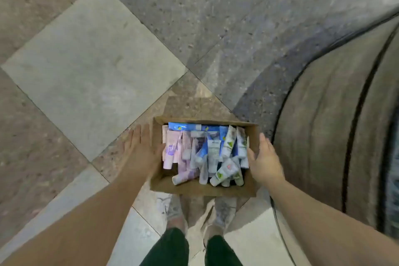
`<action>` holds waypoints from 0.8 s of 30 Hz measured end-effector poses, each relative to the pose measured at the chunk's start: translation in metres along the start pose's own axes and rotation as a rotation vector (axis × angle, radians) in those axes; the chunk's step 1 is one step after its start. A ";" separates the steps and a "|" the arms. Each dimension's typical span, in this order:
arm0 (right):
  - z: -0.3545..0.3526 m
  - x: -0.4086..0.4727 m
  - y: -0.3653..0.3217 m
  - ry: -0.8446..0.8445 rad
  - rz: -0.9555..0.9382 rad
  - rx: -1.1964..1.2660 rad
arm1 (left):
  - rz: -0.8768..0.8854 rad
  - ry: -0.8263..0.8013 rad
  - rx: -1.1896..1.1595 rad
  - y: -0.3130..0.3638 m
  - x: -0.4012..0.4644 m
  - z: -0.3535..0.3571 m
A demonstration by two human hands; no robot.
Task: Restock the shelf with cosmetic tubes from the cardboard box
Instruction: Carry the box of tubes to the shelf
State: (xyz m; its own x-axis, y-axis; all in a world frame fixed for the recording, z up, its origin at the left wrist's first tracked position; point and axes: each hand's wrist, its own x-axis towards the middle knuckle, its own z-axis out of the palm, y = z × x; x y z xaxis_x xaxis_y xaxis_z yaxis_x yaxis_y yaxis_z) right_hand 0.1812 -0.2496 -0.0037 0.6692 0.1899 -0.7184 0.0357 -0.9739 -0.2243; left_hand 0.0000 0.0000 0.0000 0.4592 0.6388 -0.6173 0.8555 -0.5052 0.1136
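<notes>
Filling most of the frame is a floor of large grey and speckled brown stone tiles (92, 67), and a curved grey ribbed fixture (336, 125), too blurred to identify, is taking up the right side; no shelf is showing plainly anywhere in this view. Sitting on the floor in the lower middle of the frame, just ahead of the person's shoes, is the open brown cardboard box (164, 181), and it is looking close to full, so the restocking is, by my reading, barely begun, with nearly all of the stock waiting to be moved. Inside it, the loose pile of pink, lilac, white and blue plastic cosmetic tubes (216, 153) is lying jumbled, some upright and some flat. The left hand (141, 151) is reaching along the box's left wall with its fingers (135, 136) straight and spread, holding nothing; whether the palm is touching the cardboard I cannot tell. The right hand (265, 162) is hovering at the box's right wall, fingers loosely extended and empty, so the tubes are lying between both hands, ungrasped.
</notes>
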 end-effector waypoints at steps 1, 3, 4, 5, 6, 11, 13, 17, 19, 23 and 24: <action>0.014 0.008 0.008 -0.009 0.038 0.008 | -0.039 -0.033 -0.047 -0.007 0.007 0.017; 0.044 0.027 0.032 0.000 0.115 0.014 | -0.109 -0.078 -0.131 -0.026 0.023 0.056; 0.055 0.033 0.041 -0.007 0.150 0.032 | -0.139 -0.097 -0.152 -0.035 0.028 0.072; 0.067 0.039 0.050 0.010 0.183 0.063 | -0.161 -0.108 -0.167 -0.042 0.033 0.088; 0.076 0.045 0.057 0.027 0.225 0.086 | -0.191 -0.122 -0.189 -0.046 0.035 0.099; 0.099 0.075 0.081 -0.009 0.381 0.183 | -0.340 -0.191 -0.274 -0.054 0.054 0.138; 0.103 0.085 0.090 -0.021 0.420 0.224 | -0.384 -0.210 -0.292 -0.057 0.064 0.145; 0.099 0.090 0.097 -0.054 0.430 0.244 | -0.382 -0.256 -0.258 -0.063 0.078 0.141; 0.089 0.083 0.093 -0.069 0.421 0.247 | -0.374 -0.255 -0.262 -0.065 0.078 0.131; 0.054 0.060 0.077 -0.093 0.380 0.245 | -0.401 -0.263 -0.262 -0.063 0.060 0.098; 0.040 0.050 0.071 -0.089 0.363 0.246 | -0.401 -0.265 -0.270 -0.062 0.052 0.081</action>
State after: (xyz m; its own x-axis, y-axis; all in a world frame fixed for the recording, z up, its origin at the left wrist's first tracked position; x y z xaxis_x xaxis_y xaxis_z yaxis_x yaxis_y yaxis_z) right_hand 0.1878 -0.3041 -0.0818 0.5387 -0.1383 -0.8311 -0.3747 -0.9228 -0.0893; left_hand -0.0487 0.0172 -0.1023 0.0390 0.5651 -0.8241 0.9980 -0.0632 0.0039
